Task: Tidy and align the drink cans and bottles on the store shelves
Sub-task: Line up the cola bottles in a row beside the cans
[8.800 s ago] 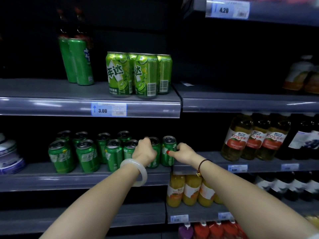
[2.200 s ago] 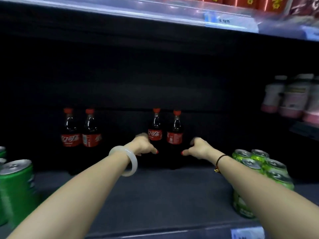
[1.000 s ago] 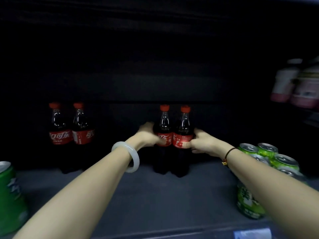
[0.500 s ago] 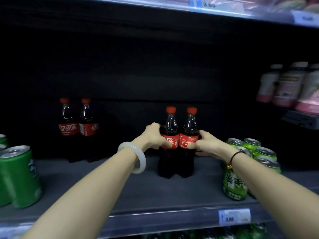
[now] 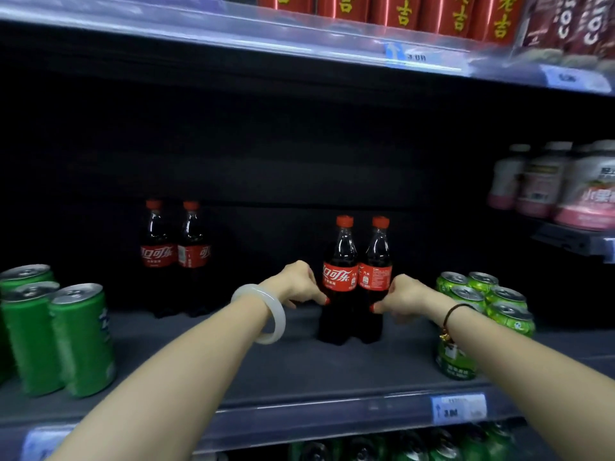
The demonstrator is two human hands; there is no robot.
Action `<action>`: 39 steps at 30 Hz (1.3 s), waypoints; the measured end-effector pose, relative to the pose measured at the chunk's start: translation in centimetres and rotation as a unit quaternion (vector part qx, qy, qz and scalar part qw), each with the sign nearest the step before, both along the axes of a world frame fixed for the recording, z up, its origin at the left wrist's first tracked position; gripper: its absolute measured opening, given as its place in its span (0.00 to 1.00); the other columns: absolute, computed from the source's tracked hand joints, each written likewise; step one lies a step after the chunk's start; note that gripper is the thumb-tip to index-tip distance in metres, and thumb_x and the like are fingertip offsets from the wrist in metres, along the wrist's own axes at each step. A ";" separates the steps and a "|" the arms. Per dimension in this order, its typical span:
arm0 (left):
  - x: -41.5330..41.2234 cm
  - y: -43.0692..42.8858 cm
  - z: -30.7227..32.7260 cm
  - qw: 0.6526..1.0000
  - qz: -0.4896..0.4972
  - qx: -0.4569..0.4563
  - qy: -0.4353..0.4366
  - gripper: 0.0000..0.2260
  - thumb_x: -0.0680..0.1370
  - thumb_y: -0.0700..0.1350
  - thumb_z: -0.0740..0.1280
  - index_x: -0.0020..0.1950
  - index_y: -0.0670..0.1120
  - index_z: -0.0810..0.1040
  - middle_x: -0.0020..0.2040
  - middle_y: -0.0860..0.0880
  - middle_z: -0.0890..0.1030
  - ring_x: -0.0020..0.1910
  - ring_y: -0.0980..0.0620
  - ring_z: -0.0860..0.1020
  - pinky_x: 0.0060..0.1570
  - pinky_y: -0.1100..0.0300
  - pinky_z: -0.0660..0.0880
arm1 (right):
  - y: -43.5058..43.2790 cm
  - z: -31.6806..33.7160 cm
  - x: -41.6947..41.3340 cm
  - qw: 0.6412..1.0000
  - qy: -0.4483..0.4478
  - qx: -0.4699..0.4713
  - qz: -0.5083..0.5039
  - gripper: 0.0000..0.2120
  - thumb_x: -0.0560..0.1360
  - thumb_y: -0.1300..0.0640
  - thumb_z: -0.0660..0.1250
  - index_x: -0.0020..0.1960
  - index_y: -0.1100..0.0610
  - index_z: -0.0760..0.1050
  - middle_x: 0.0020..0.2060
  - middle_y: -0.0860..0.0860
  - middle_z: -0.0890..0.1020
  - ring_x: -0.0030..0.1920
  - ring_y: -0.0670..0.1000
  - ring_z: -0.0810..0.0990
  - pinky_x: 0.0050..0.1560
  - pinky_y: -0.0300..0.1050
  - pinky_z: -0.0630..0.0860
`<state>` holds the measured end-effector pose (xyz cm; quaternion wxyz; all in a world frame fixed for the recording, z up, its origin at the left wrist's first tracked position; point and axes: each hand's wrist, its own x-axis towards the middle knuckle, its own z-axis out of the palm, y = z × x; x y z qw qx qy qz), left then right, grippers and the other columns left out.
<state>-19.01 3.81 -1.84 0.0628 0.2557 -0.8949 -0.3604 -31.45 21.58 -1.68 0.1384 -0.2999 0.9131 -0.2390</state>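
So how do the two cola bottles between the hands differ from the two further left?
The near pair stands further forward on the shelf; the left pair sits at the back. The left hand and right hand hold the near pair; nothing touches the left pair. Both stand upright with red caps and labels.

Between the hands: front bottle pair (image 5: 356,281), upright and touching, on the shelf (image 5: 299,367); left hand (image 5: 296,284) grips its left side, right hand (image 5: 404,296) its right.
Left of and behind the left hand: back bottle pair (image 5: 174,257), near the rear wall.
Far left of the left hand: tall cans (image 5: 56,334).
Just right of the right hand: short cans (image 5: 482,304), clustered.
Above both hands: upper-shelf cans (image 5: 399,11).
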 end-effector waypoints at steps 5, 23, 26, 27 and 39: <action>4.9 -3.6 1.1 0.999 -0.012 -0.022 -0.038 0.10 0.70 0.47 0.74 0.47 0.46 0.77 0.45 0.48 0.81 0.44 0.52 0.80 0.42 0.58 0.79 | -2.8 0.1 5.1 0.989 -0.065 0.121 0.057 0.12 0.71 0.52 0.71 0.43 0.59 0.72 0.39 0.56 0.80 0.35 0.54 0.81 0.36 0.47 0.80; 18.6 -19.1 4.5 0.988 0.143 -0.048 0.023 0.11 0.66 0.44 0.77 0.39 0.46 0.75 0.38 0.49 0.79 0.36 0.54 0.78 0.27 0.62 0.74 | -19.7 1.4 17.0 0.991 -0.003 -0.075 0.112 0.11 0.69 0.53 0.73 0.38 0.56 0.72 0.39 0.54 0.80 0.42 0.52 0.79 0.35 0.43 0.76; 18.9 -20.9 4.8 0.985 0.164 -0.053 0.014 0.15 0.67 0.44 0.77 0.47 0.43 0.75 0.44 0.46 0.79 0.40 0.51 0.80 0.30 0.61 0.77 | -21.5 1.7 16.3 0.991 0.001 -0.075 0.113 0.11 0.69 0.53 0.73 0.40 0.56 0.72 0.40 0.52 0.79 0.44 0.52 0.79 0.34 0.41 0.76; 18.9 -21.4 4.7 0.984 0.172 -0.053 0.012 0.17 0.67 0.43 0.76 0.50 0.42 0.75 0.46 0.45 0.80 0.42 0.50 0.80 0.33 0.60 0.78 | -22.2 1.7 16.0 0.991 -0.001 -0.076 0.114 0.11 0.69 0.53 0.73 0.40 0.56 0.71 0.39 0.51 0.78 0.43 0.51 0.79 0.33 0.41 0.75; 17.2 -25.0 2.8 0.986 0.154 0.014 0.063 0.16 0.67 0.46 0.77 0.48 0.47 0.75 0.40 0.52 0.78 0.39 0.54 0.78 0.34 0.62 0.75 | -27.6 1.3 15.6 0.963 -0.032 -0.199 0.178 0.21 0.68 0.51 0.75 0.57 0.51 0.69 0.49 0.46 0.76 0.51 0.46 0.75 0.52 0.38 0.71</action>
